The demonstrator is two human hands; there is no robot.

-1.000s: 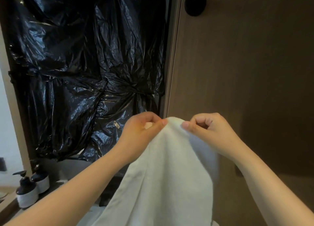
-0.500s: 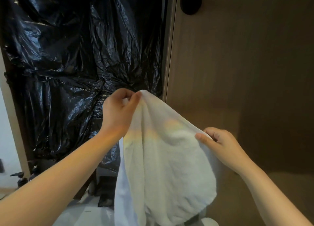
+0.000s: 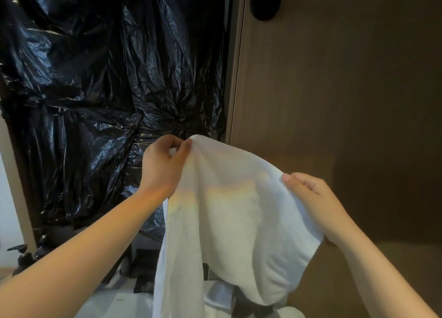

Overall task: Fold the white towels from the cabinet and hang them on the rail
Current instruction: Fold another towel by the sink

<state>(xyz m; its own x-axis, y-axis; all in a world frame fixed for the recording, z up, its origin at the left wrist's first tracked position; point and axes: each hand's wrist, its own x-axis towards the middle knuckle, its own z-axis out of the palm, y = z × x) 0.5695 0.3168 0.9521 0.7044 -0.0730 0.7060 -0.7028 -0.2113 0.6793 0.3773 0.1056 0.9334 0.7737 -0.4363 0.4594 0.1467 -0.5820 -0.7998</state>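
While the white towel (image 3: pixel 234 222) hangs in the air right in front of me, its lower end drooping out of sight below, I have it by its upper edge in both hands. My left hand (image 3: pixel 165 164) is the higher one and pinches the top corner between thumb and curled forefinger; my right hand (image 3: pixel 311 198) sits lower and to the right, thumb laid on top of the edge and the other fingers curled under the cloth. Between the two grips the terry sags in a soft hump, so I judge it light, limp and not slippery. It will take no shape of its own and will follow whatever I hold. For a clean fold I would want a corner in each hand, so the right one probably needs to slide along the hem to the far corner and draw the edge taut. Behind my left hand hangs crumpled black plastic sheeting (image 3: pixel 95 90), glossy and creased. To the right, past a pale upright strip, stands a brown wood-grain panel (image 3: pixel 334 90). A black round fitting (image 3: pixel 264 3) sits at its top; whether it belongs to the rail I cannot tell.
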